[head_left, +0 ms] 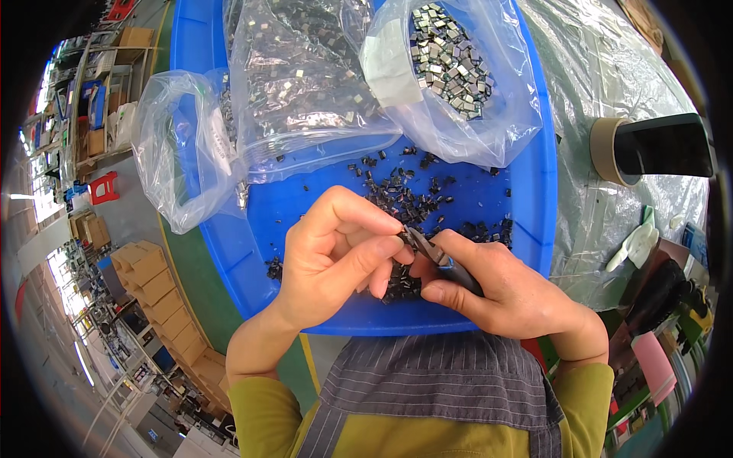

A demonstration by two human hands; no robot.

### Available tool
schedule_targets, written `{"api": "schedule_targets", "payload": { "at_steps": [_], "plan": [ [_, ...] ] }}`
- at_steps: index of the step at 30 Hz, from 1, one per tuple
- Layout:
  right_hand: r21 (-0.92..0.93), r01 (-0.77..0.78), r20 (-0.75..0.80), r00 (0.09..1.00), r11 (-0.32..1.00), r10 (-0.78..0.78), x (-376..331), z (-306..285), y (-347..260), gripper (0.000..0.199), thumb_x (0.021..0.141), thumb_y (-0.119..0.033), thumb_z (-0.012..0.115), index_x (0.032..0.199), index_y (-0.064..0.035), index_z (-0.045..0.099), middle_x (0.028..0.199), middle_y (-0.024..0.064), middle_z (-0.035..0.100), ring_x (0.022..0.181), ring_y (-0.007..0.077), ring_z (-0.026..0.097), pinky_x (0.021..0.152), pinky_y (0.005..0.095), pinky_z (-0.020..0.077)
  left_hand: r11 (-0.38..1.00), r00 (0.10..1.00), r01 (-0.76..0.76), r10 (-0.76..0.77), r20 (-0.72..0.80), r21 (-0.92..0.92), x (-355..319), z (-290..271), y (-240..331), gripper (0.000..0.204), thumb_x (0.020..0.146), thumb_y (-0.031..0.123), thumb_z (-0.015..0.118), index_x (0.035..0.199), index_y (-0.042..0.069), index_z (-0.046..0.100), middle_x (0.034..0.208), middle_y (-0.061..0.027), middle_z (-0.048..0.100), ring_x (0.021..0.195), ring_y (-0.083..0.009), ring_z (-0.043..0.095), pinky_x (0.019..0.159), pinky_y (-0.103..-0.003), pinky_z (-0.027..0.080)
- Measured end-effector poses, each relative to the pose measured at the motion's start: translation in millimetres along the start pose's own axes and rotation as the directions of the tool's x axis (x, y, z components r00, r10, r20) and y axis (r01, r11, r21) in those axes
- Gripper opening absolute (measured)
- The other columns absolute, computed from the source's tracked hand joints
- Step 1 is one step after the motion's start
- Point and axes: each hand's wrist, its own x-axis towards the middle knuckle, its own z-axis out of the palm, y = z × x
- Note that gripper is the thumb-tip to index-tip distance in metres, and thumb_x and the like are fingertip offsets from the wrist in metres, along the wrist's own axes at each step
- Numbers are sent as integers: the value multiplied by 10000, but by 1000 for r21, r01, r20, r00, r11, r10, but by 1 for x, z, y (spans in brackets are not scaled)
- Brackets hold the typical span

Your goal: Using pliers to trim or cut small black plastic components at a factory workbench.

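Observation:
My left hand pinches a small dark piece between thumb and forefinger, over the near part of a blue tray. My right hand is wrapped round dark-handled cutting pliers, whose jaws meet the small piece at my left fingertips. Whether the jaws are fully closed is too small to tell. Beneath both hands lie many loose black pieces. Beyond them, an open clear bag holds small metallic square parts. Another clear bag of similar parts lies beside it.
An emptier clear bag hangs over the tray's left edge. On the plastic-covered surface at right are a tape roll, a black device leaning on it, and a white glove. Cardboard boxes stand on the left.

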Motion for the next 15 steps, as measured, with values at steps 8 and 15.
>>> {"api": "schedule_targets", "payload": {
  "at_steps": [8,15],
  "plan": [
    [-41,47,-10,999,998,-48,1,3,7,281,929,-196,568,1017,25,418,829,270,562,832,469,554,668,478,426,996,1000,27,-27,-8,81,0,1,2,114,926,-24,547,1025,17,506,843,-108,651,563,-75,569,461,-189,394],
    [-135,-107,-3,994,985,107,2,2,-2,258,926,-200,590,1055,2,493,877,174,636,827,350,638,722,386,474,994,997,61,-57,-46,94,-1,1,-1,117,927,-11,552,1030,22,509,840,-95,647,579,-60,570,472,-175,400]
  ]
}}
